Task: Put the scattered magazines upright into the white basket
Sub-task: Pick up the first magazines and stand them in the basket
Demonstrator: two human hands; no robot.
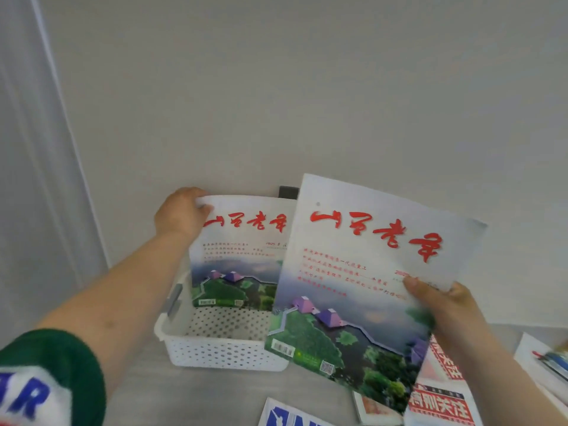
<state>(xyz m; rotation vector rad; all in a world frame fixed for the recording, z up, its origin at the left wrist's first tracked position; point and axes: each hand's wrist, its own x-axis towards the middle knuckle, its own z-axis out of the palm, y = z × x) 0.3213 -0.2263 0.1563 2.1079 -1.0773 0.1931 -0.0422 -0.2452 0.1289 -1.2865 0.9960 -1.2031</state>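
From the head camera, the left hand (181,215) has its grip clamped on the top corner of a magazine (236,256) standing upright inside the white basket (215,352), against its far wall. The right hand (445,309) has its grip closed on the right edge of a second, matching magazine (362,290), held tilted above the basket's right end. More magazines (439,404) lie flat on the grey bench (199,395), near the basket.
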